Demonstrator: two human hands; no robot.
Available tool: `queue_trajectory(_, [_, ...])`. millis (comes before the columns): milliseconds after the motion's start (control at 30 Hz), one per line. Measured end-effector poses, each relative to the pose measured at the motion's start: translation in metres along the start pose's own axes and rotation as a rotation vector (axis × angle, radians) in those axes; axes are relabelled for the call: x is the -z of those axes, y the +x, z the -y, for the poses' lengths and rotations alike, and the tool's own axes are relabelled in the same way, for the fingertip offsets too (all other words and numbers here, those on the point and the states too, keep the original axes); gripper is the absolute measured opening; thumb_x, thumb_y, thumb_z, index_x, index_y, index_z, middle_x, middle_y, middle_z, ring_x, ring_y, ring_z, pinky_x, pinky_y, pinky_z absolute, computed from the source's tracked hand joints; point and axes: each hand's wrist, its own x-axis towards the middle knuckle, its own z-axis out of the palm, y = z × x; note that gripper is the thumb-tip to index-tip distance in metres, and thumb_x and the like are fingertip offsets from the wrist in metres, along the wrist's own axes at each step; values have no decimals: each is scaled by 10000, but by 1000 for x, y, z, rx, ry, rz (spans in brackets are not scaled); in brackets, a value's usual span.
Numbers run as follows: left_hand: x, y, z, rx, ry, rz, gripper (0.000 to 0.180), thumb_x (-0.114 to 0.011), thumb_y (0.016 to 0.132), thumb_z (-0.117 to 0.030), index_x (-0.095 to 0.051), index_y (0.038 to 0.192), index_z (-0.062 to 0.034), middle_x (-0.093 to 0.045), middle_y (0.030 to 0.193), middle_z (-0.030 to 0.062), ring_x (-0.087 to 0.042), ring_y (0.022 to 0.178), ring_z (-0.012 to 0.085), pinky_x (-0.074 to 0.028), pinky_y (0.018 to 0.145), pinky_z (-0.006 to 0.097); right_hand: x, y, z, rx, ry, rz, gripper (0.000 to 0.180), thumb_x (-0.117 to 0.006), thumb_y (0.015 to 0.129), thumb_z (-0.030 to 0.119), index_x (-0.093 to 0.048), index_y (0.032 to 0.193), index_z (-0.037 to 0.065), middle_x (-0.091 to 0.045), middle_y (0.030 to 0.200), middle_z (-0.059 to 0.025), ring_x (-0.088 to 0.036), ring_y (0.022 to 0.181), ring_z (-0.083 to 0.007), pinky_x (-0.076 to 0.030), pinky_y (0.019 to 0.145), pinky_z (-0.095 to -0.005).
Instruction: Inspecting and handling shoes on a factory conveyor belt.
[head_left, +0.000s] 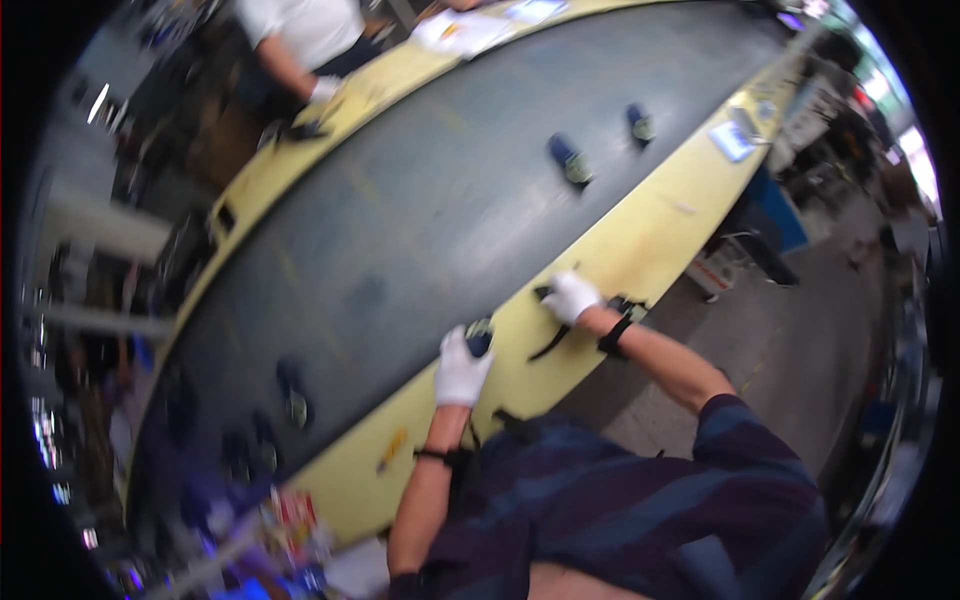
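Left hand (pixel 461 368) grips what looks like a dark part (pixel 480 340); right hand (pixel 571 296) rests nearby

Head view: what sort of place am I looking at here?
Probably a factory assembly line. A long dark conveyor belt with yellow side rails carries small dark blue parts, and gloved hands, left hand and right hand, work at its edge while a co-worker stands opposite.

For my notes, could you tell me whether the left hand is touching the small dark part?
Touching: the head view shows the left hand gloved fingers wrapped onto the small dark part.
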Motion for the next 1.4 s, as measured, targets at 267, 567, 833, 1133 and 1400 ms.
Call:
queue_trajectory(267, [14,5,-5,145,26,13,733,-859,826,-364,-512,1373,-22,-598,1353,252,-664,1163,464,-565,972,516,17,-16,32,-74,129,212,481,-765,915,484,-736,1119,50,-773,1080,-205,-736,1049,-385,-569,917,-454])
queue_trajectory(567, [-2,0,-14,157,8,-26,499,-813,868,-314,-583,1241,-76,-651,1232,219,-719,1003,453,-587,844,549,91,-43,182,68,467,355,487,-796,854,450,-775,929,-30,-742,738,-136,-717,614,-190,-571,606,-336])
queue_trajectory(833, [17,-17,2,216,-60,-58,538,-798,867,-306,-536,1267,-60,-619,1238,223,-692,1016,482,-572,866,560,91,-16,186,13,314,404,566,-775,881,489,-738,950,-72,-713,726,-127,-701,687,-183,-549,658,-358])
queue_trajectory(1133, [18,-68,101,521,-390,-117,457,-725,935,-362,-612,1120,40,-723,1107,269,-736,845,412,-600,754,509,-30,24,3,18,-127,304,559,-763,851,489,-757,990,-53,-767,895,-249,-762,874,-388,-567,801,-455])
queue_trajectory(1400, [51,-63,212,687,-985,-366,446,-655,894,166,-517,1264,-42,-585,1060,64,-623,767,160,-607,618,324,4,14,46,-78,-92,380,471,-796,855,402,-684,1081,4,-740,987,-245,-729,950,-405,-561,847,-463])
